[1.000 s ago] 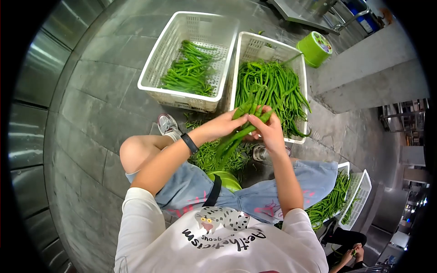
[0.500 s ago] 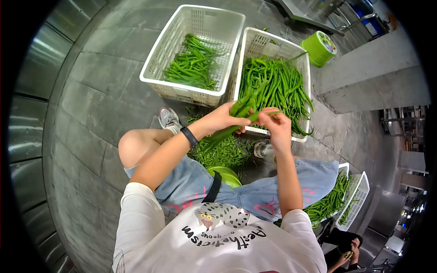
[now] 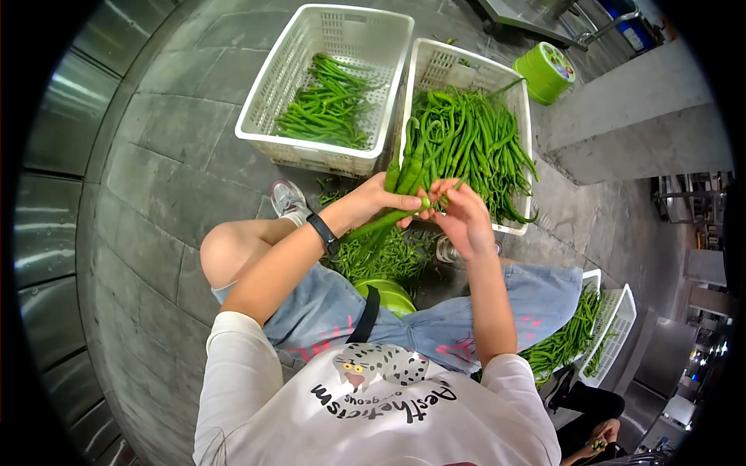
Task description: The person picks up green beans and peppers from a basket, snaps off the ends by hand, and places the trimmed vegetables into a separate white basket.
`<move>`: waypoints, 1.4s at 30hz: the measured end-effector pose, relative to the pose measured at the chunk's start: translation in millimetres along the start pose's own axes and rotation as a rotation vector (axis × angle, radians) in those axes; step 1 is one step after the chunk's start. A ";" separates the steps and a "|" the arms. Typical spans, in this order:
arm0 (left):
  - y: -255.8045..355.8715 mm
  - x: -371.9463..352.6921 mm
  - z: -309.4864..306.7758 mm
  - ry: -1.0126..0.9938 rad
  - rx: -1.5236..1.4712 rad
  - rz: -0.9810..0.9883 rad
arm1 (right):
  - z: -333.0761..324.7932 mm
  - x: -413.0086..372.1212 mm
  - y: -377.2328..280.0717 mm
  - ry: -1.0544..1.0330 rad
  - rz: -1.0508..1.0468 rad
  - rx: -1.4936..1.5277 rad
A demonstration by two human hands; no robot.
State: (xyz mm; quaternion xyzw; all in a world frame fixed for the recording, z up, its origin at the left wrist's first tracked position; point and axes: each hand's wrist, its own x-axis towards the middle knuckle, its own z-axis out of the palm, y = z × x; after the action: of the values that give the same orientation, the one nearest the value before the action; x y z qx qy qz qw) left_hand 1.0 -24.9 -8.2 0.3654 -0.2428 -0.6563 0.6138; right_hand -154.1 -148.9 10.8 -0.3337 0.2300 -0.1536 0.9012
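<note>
A bunch of long green peppers [image 3: 407,177] is wrapped in my left hand [image 3: 371,203], some pointing up toward the crate and some hanging down. My right hand [image 3: 465,220] is closed close by, its thumb and fingers pinching a small green pepper stem [image 3: 443,199] beside the cut-looking pale end of one pepper. Just beyond both hands stands a white crate [image 3: 528,140] heaped with green peppers [image 3: 474,140]. To its left, another white crate [image 3: 260,97] holds a smaller heap of peppers [image 3: 330,105]. Beneath my hands lies a pile of green stems [image 3: 381,260] on the floor.
A lime-green stool [image 3: 381,295] is under me, between my legs. Another green stool [image 3: 546,74] stands by a concrete block [image 3: 622,116]. At lower right are white crates [image 3: 616,334] with more peppers and a co-worker's hands [image 3: 604,436]. Metal cabinets [image 3: 47,225] line the left.
My right hand has drawn slightly down and back from the bunch, with a small stem now at its fingertips. The bunch in my left hand has turned more upright.
</note>
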 end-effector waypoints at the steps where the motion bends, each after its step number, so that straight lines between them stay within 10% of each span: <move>1: -1.2 1.0 -1.3 -0.016 -0.020 -0.020 | 5.2 2.0 -5.1 -0.059 0.004 0.029; 12: -11.4 -0.6 7.4 0.019 0.043 -0.044 | 3.4 6.8 -11.2 0.082 -0.156 -0.681; 24: -14.6 -1.2 10.4 -0.085 0.002 -0.100 | -16.1 4.1 -2.8 -0.213 0.136 0.118; 36: -17.4 -0.9 11.9 -0.085 0.196 -0.180 | -8.5 10.4 -16.6 -0.092 -0.131 -0.728; 42: -21.6 -3.5 11.8 0.024 0.144 -0.152 | -13.4 1.9 -12.7 -0.013 -0.004 -0.578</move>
State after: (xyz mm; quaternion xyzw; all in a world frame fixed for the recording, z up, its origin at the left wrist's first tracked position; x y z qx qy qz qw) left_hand -21.8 -20.2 -16.9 0.4339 -0.2536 -0.6774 0.5372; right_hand -161.0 -166.1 9.8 -0.5781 0.2579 -0.0813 0.7698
